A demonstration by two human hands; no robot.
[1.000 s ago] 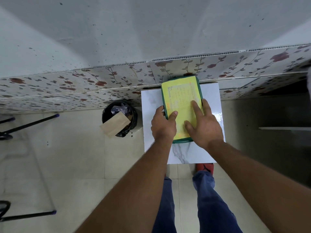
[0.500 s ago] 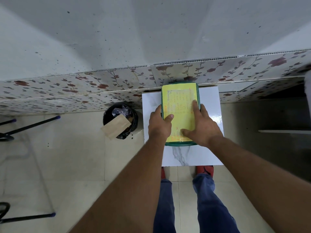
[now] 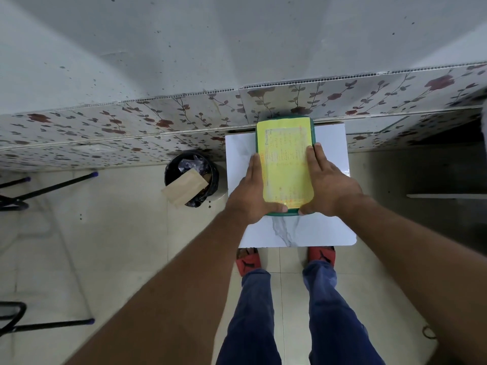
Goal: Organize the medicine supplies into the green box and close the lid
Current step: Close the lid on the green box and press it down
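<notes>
Both hands have slid off the top of the lid (image 3: pixel 286 164) since the earlier frames and now flank the box (image 3: pixel 283 213), one along each long side. Before, the right hand (image 3: pixel 328 185) lay flat across the yellow label; now its fingers run up the right edge while the thumb hooks round the near corner. The left hand (image 3: pixel 254 188) mirrors it on the left edge, thumb tucked along the near rim. Neither hand pinches anything: the fingers lie spread and flat against the box walls, squeezing inward from both sides. That hold probably serves to seat the lid evenly and square the box up.

Green rim shows only as a thin band round the label, so the lid looks fully down. No supplies are in sight, presumably all inside. The box sits on the far half of the white table (image 3: pixel 297 233), its far end just against the floral wall panel (image 3: pixel 158 122).
</notes>
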